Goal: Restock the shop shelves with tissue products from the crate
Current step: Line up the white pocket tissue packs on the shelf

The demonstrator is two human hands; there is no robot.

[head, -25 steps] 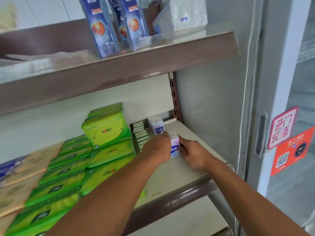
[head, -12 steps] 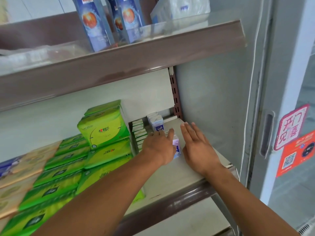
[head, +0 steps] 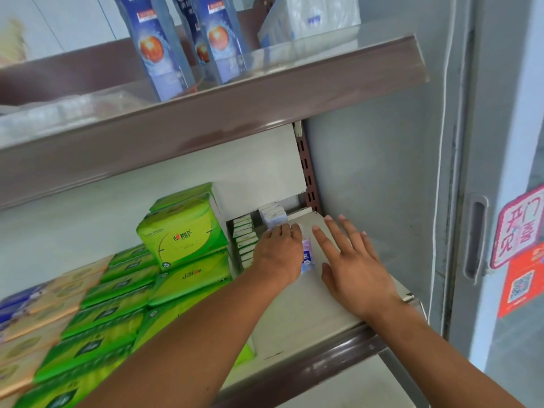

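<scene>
On the middle shelf [head: 312, 313] a small white and purple tissue pack [head: 307, 256] stands near the back right corner. My left hand [head: 279, 251] lies over the pack's left side with its fingers reaching toward a second small white pack [head: 272, 214] behind it. My right hand [head: 353, 260] is spread flat with straight fingers just right of the pack, apart from it. Rows of little green-and-white packs [head: 244, 240] stand to the left. The crate is out of view.
Green tissue packs [head: 182, 231] are stacked and laid in rows at left, with beige packs [head: 32, 322] beyond them. The upper shelf [head: 235, 107] holds blue bottles [head: 156, 48] and a white pack [head: 312, 16]. A glass door [head: 477, 231] with red stickers stands at right.
My right hand has let go of the small pack, opened flat and drawn off to the right. My left hand stays on the pack. The view has shifted a little closer.
</scene>
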